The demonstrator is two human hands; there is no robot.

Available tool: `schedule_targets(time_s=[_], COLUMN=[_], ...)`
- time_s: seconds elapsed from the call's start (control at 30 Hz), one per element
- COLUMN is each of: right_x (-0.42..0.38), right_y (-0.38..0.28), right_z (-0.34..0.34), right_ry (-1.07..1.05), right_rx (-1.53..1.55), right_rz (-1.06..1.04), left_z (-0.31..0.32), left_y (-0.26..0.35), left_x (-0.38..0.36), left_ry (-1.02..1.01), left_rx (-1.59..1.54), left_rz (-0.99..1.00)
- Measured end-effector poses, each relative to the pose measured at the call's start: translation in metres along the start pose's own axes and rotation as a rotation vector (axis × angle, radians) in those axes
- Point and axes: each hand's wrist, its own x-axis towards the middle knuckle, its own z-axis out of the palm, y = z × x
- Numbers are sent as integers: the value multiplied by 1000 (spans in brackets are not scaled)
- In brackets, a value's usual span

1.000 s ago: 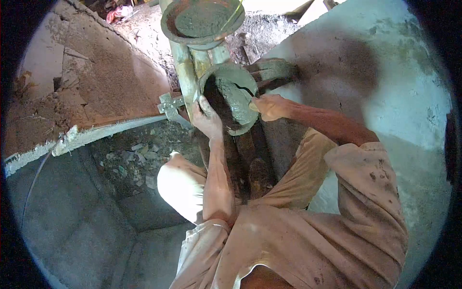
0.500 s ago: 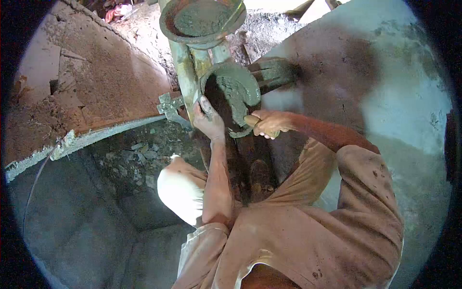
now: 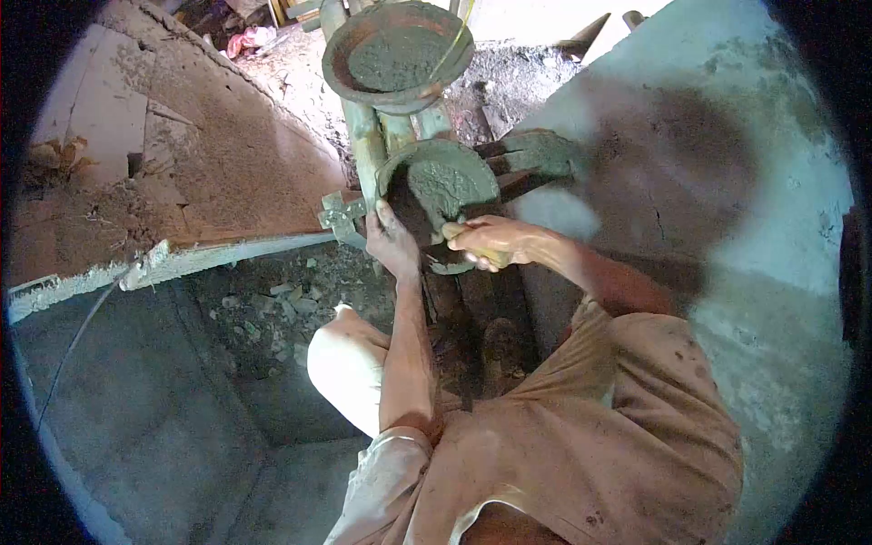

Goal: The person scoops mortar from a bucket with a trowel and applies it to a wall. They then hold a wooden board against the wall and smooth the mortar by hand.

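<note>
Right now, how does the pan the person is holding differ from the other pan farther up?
The near pan is gripped at its rim by the left hand, with the right hand at its lower edge; the far pan is untouched. The near pan is tilted toward the person, the far pan sits level. The near pan's mortar is heaped to one side, the far pan's lies flat. Both are round, mortar-smeared and hold grey mix.

The black fisheye border is cutting off all four corners of the frame. At the top centre, the far rim of the round rust-brown pan of grey mortar (image 3: 397,56) is running out past the edge. The left hand (image 3: 392,241) is hiding the near rim of the lower mortar-coated round pan (image 3: 439,186). The right hand (image 3: 486,241) is covering most of a yellowish handle (image 3: 451,231), so the tool's working end is staying unreadable. The pink and red scraps (image 3: 247,40) at upper left are too small to identify.
</note>
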Motion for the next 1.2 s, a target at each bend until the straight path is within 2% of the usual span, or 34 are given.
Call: schedule_targets(time_s=[0.07,0.13,0.17,0.2,0.27,0.33,0.37,0.4,0.47,0.53,0.57,0.6,0.63,0.67,0.73,0.8,0.83,0.87,0.93,1.0,1.03,1.07,1.13,1.17,1.2], right_x=[-38,-73,-88,-91,-64,-24,-7,4,1,-16,-34,-52,-64,-81,-92,-69,-45,-21,17,19,12,6,-5,-8,-12], right_y=[-14,-22,-39,-41,-40,-29,-13,10,19,29,22,10,-5,-23,-48,-52,-54,-41,-15,4,7,11,15,14,7], right_z=[9,6,16,10,-10,-35,-38,-29,4,15,26,36,41,45,34,19,-4,-14,-20,-7,-4,2,17,23,22], right_ry=[336,560,638,761,986,820,772,856,756,654,578,500,486,526,708,1031,992,1006,869,837,721,732,645,638,563], right_rx=[-1035,-1793,-1888,-2005,-2094,-2026,-1997,-1988,-1664,-1657,-1674,-1698,-1776,-1907,-2152,-2303,-2274,-2281,-2117,-1941,-1731,-1719,-1508,-1390,-1379], right_rz=[-174,-341,-262,-425,-479,-321,-236,-281,-113,-203,-218,-241,-232,-217,-331,-362,-267,-275,-146,-200,-147,-140,0,-67,50], left_z=[-2,1,2,3,0,0,2,5,2,2,8,7,9,10,5,3,3,4,4,7,7,8,13,12,8], left_y=[4,-10,-10,-8,-1,-4,-5,-7,-8,2,-1,-5,-6,-10,-4,-6,-5,-4,-5,-8,-12,-12,-6,-1,2], left_x=[-2,-3,-2,-2,-1,-2,-5,-2,-4,-3,-2,-3,0,0,-1,-4,-4,-1,1,0,-2,-5,-5,-4,-6], left_ry=[-25,-36,-13,-6,-49,-114,-43,37,-28,-58,32,-5,25,51,-1,-3,-23,-38,-26,32,21,5,104,71,-10], left_rx=[24,71,13,3,29,58,63,64,26,24,9,-9,-15,-12,-57,15,38,59,70,5,-2,-5,47,8,27], left_rz=[-68,-28,4,2,-57,-103,-16,73,-26,-55,21,-38,5,43,-16,11,11,17,43,-28,-4,-1,119,93,-55])
